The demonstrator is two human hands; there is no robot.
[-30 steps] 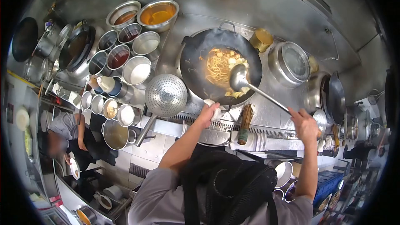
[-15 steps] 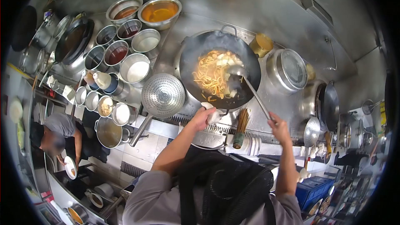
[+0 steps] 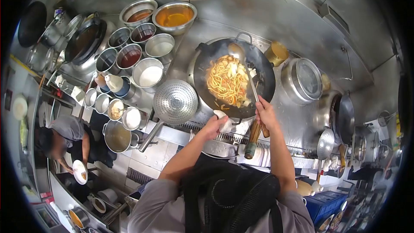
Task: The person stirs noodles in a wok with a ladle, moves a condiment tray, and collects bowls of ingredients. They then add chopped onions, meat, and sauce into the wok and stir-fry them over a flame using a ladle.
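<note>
In the head view, a dark wok (image 3: 207,62) holds noodles (image 3: 222,84) with pale chunks and orange bits. My left hand (image 3: 212,127) is closed on a white cloth (image 3: 224,121) at the wok's near rim, beside its near handle. My right hand (image 3: 267,114) grips a long-handled ladle (image 3: 236,51), whose bowl rests by the far side of the noodles. Below the right hand lies a bamboo wok brush (image 3: 252,142) with a green-wrapped end. A perforated strainer (image 3: 175,102) sits left of the wok, its handle pointing toward me.
Steel containers of sauces and powders (image 3: 148,72) crowd the left, with two large bowls (image 3: 174,17) behind. A lidded pot (image 3: 302,80) and a golden can (image 3: 276,53) stand right of the wok. At far left, another person (image 3: 69,136) holds a white plate (image 3: 80,172).
My right hand has moved forward and left, pushing the ladle's bowl to the wok's far side. The noodles look more gathered. My left hand still holds the cloth at the rim.
</note>
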